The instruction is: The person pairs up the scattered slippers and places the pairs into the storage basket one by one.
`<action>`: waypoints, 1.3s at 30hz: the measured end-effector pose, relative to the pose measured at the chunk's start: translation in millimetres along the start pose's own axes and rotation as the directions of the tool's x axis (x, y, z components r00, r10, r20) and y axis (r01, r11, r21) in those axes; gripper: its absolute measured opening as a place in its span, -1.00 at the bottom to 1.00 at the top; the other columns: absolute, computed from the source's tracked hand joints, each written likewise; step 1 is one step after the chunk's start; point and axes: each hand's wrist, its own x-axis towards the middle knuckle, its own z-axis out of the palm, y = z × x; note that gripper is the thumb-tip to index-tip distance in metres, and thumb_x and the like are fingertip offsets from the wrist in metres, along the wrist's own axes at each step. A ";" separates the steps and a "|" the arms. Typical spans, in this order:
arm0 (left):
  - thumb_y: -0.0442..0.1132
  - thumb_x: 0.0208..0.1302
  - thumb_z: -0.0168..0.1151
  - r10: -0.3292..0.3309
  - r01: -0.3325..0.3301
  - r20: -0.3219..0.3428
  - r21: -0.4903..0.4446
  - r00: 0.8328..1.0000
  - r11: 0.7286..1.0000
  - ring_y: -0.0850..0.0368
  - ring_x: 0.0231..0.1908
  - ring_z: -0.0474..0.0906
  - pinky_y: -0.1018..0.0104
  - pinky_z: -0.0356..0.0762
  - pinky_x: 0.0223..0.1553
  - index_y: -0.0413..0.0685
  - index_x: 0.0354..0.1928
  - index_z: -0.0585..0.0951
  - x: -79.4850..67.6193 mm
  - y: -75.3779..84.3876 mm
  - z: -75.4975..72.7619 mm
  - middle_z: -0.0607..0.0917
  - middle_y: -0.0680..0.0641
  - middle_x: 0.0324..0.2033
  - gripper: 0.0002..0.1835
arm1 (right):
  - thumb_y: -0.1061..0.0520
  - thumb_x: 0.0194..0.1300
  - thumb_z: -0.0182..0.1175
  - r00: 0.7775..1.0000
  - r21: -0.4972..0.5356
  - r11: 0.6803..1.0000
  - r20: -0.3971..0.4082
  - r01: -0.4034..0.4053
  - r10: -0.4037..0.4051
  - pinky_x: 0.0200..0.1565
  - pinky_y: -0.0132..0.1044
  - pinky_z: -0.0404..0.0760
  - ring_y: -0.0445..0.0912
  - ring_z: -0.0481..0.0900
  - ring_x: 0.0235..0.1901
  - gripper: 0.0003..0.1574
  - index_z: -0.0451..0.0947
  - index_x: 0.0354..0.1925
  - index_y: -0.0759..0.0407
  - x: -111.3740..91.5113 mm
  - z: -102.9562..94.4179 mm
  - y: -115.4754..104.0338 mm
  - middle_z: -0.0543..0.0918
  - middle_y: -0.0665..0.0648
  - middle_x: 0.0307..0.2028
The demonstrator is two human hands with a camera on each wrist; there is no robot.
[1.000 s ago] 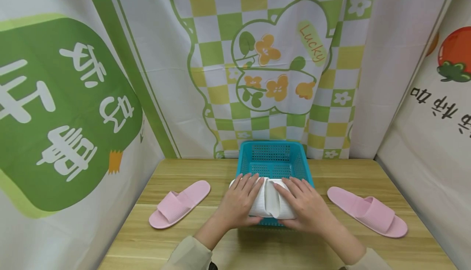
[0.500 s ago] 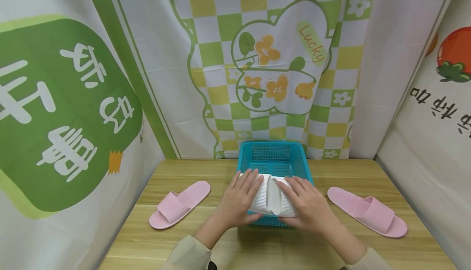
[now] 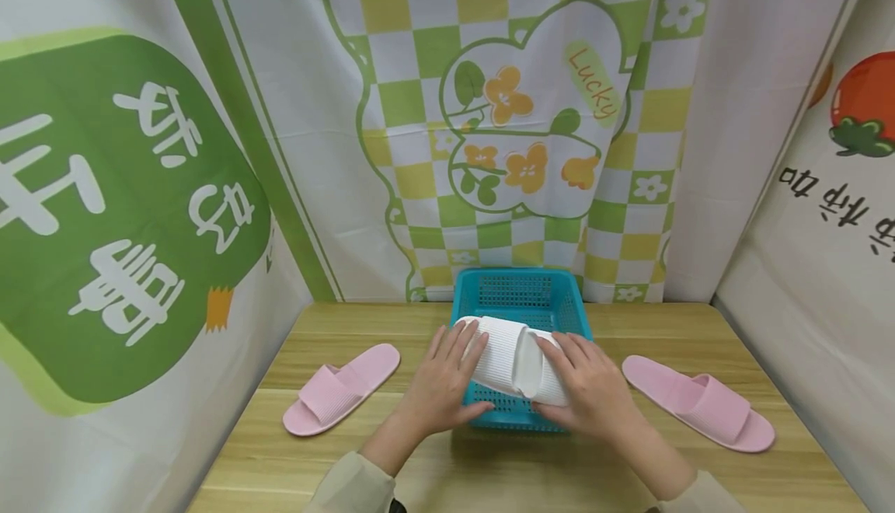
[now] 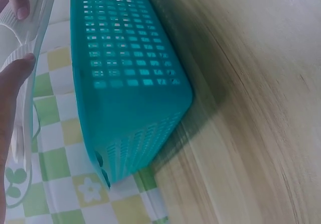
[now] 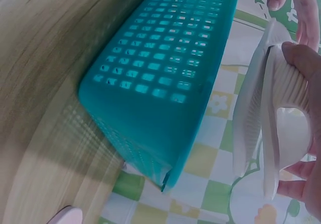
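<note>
Fingers curled on both sides: the left hand and the right hand clasp a pair of white slippers, stacked together and held just above the near rim of the teal basket. The right-wrist view shows the thumb and fingers wrapped round the ribbed straps, soles pressed together. The basket sits mid-counter against the checked backdrop. A pink slipper lies well left, another pink slipper well right.
</note>
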 end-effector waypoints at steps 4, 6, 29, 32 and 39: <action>0.37 -0.12 0.39 -0.028 0.028 0.015 -0.007 0.999 1.000 -0.28 0.32 0.22 -0.20 0.16 0.29 -0.27 0.40 0.24 -4.1 -2.3 -1.0 0.28 -0.34 0.34 0.17 | -0.31 -0.42 0.55 0.999 -0.012 0.999 -0.016 -0.040 0.040 -0.21 0.15 0.63 0.25 0.57 -0.10 0.22 0.46 0.20 0.24 -0.8 3.3 1.1 0.59 0.31 -0.03; 0.38 -0.11 0.39 -0.036 0.036 0.013 -0.006 0.999 0.999 -0.28 0.32 0.22 -0.21 0.17 0.29 -0.26 0.39 0.26 -6.1 -3.4 -0.6 0.29 -0.34 0.33 0.16 | -0.30 -0.41 0.55 0.998 -0.012 0.998 -0.017 -0.068 0.068 -0.22 0.15 0.63 0.25 0.57 -0.10 0.22 0.45 0.20 0.24 -0.8 4.5 1.4 0.58 0.31 -0.03; 0.44 0.02 0.23 -0.129 0.136 0.098 -0.073 0.987 0.988 -0.21 0.35 0.19 -0.19 0.12 0.31 -0.28 0.36 0.32 -33.2 -9.2 18.6 0.32 -0.29 0.34 0.08 | -0.32 -0.22 0.48 0.920 -0.091 0.916 -0.055 -0.392 0.388 -0.44 0.10 0.62 0.23 0.56 -0.24 0.09 0.44 0.18 0.25 20.3 18.5 0.8 0.60 0.32 -0.11; 0.47 0.06 0.15 -0.131 0.138 0.093 -0.071 0.987 0.988 -0.21 0.34 0.21 -0.19 0.14 0.30 -0.29 0.36 0.33 -35.6 -9.8 21.8 0.33 -0.30 0.33 0.08 | -0.32 -0.20 0.47 0.903 -0.106 0.897 -0.044 -0.430 0.427 -0.49 0.10 0.60 0.23 0.56 -0.27 0.08 0.43 0.17 0.26 22.9 22.8 0.5 0.59 0.31 -0.15; 0.49 0.07 0.12 -0.148 0.158 0.132 -0.070 0.980 0.985 -0.20 0.33 0.23 -0.20 0.19 0.28 -0.31 0.35 0.34 -40.3 -9.3 25.6 0.34 -0.29 0.33 0.08 | -0.33 -0.18 0.45 0.848 -0.104 0.845 0.025 -0.524 0.529 -0.51 0.14 0.57 0.24 0.54 -0.26 0.09 0.39 0.19 0.25 26.0 33.5 0.3 0.57 0.32 -0.14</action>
